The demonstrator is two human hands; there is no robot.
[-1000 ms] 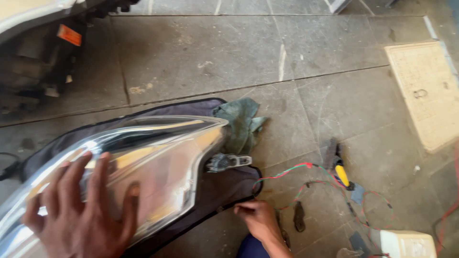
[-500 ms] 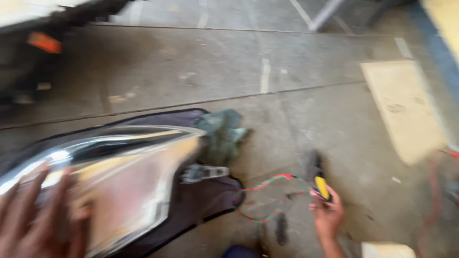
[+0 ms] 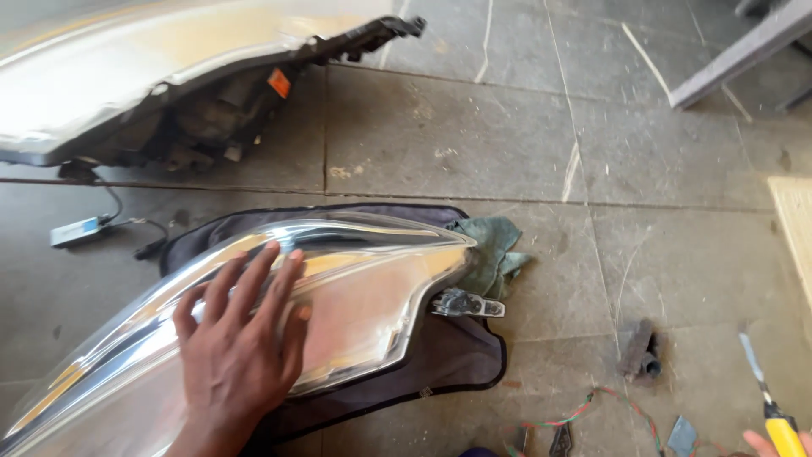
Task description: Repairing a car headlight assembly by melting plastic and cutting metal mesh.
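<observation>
A large car headlight [image 3: 372,288] with a clear lens lies on a dark cloth [image 3: 457,360] on the stone floor. My left hand [image 3: 241,338] rests flat on the lens, fingers spread, holding nothing. My right hand [image 3: 764,442] shows only as fingertips in the bottom right corner. It grips a yellow-handled tool [image 3: 785,433], whose thin metal blade points up and to the left. A metal clip [image 3: 467,305] sticks out of the headlight's right end.
A second headlight [image 3: 169,76] lies at the top left, with a small box on a cable [image 3: 76,230] below it. A green rag [image 3: 495,254], a dark stub [image 3: 639,354], red and green wires [image 3: 592,410], a cardboard sheet [image 3: 799,228] and a metal bar [image 3: 744,51] are around.
My right hand has moved right, away from the cloth, and taken up the yellow-handled tool. My left hand stays on the lens. The view has swung up and left.
</observation>
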